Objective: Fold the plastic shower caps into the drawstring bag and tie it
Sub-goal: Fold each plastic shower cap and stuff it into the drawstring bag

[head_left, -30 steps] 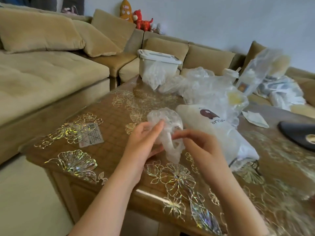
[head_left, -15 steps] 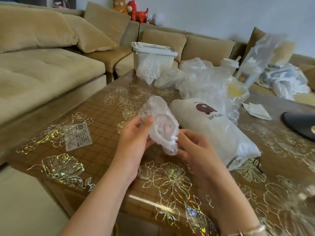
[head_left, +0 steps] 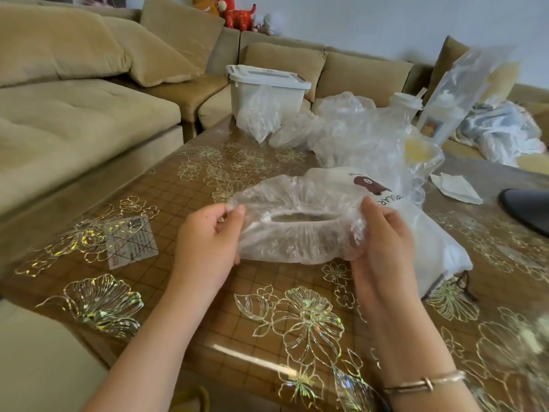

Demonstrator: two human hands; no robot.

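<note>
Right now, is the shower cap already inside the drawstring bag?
No, the shower cap is stretched between the left hand and right hand, outside the drawstring bag.

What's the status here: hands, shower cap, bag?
Left hand and right hand each pinch an end of one shower cap, stretched above the table. Drawstring bag lies behind it. Nothing blocking.

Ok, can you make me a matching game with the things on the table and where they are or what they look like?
Things:
1. shower cap
2. drawstring bag
3. storage box
4. bracelet

Clues:
A. white, lid on, at the table's far edge
B. on the right wrist
C. stretched between both hands
D. lying on the table, bear picture on it

Pairs: 1-C, 2-D, 3-A, 4-B
</note>
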